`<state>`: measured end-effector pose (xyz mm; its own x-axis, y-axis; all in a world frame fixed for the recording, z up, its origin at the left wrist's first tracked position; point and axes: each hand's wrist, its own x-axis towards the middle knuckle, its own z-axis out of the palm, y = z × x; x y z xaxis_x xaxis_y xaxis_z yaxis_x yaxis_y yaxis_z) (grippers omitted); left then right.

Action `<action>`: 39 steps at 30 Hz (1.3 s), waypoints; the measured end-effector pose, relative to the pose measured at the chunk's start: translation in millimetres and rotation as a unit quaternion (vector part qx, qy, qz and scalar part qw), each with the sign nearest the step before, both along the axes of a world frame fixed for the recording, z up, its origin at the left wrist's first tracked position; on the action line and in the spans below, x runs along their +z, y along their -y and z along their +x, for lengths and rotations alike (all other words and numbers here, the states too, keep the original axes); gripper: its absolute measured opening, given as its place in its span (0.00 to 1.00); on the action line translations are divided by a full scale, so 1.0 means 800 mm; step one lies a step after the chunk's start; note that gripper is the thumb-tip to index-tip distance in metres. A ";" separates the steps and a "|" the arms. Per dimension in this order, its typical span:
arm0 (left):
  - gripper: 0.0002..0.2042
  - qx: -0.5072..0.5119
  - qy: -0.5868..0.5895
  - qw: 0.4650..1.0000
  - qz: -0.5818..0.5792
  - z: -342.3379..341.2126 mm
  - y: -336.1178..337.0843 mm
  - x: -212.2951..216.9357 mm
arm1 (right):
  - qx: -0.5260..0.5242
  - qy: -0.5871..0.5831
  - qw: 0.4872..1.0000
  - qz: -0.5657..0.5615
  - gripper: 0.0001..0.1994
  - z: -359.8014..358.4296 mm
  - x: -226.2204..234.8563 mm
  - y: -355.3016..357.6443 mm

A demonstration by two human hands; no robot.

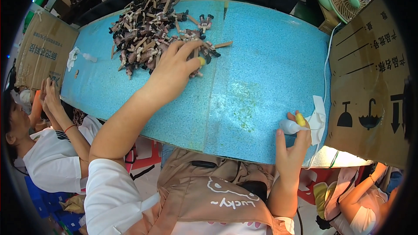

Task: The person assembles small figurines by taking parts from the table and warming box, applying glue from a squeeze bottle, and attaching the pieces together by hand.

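While the left hand (176, 65) rests over the near right side of a heap of small brown, black and cream doll-shaped figures (146, 30), its fingers curve downward, slightly spread; whether they pinch a figure cannot be determined, because the hand hides the contact. The heap occupies the far left of the speckled blue tabletop (270, 61), with flat tan sticks (224, 44) projecting among the figures. Pulling one piece from beneath others may cause a slide, since limbs and sticks appear interlocked; loose pieces could then scatter toward the right or near side.

The right hand (292, 143) pinches a small translucent white plastic bottle (288, 126) between thumb and fingers at the near right. The bottle is tilted, its thin nozzle directed right, toward a white paper strip (319, 115). Excess finger pressure may discharge any contents onto the paper or tabletop. A thin white cable (327, 54) runs along the right edge; a sideways sweep could snag it.
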<state>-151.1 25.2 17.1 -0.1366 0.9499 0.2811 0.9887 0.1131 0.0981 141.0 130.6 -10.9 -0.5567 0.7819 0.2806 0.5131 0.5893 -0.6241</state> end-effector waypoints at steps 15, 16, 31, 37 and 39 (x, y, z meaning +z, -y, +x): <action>0.20 -0.124 0.832 0.536 0.064 0.169 0.016 -0.002 | 0.185 -0.277 0.936 -0.111 0.31 0.039 0.020 0.052; 0.19 -0.142 0.842 0.517 0.060 0.175 0.015 -0.007 | 0.173 -0.311 0.931 -0.075 0.28 0.042 0.009 0.062; 0.16 -0.202 0.753 0.618 0.105 0.180 0.018 -0.016 | 0.159 -0.444 0.880 0.062 0.15 0.042 0.009 0.089; 0.16 -0.206 0.753 0.618 0.085 0.178 0.018 -0.015 | 0.161 -0.435 0.884 0.060 0.13 0.040 0.010 0.089; 0.16 -0.206 0.758 0.614 0.085 0.177 0.019 -0.015 | 0.182 -0.420 0.888 0.043 0.13 0.042 0.011 0.087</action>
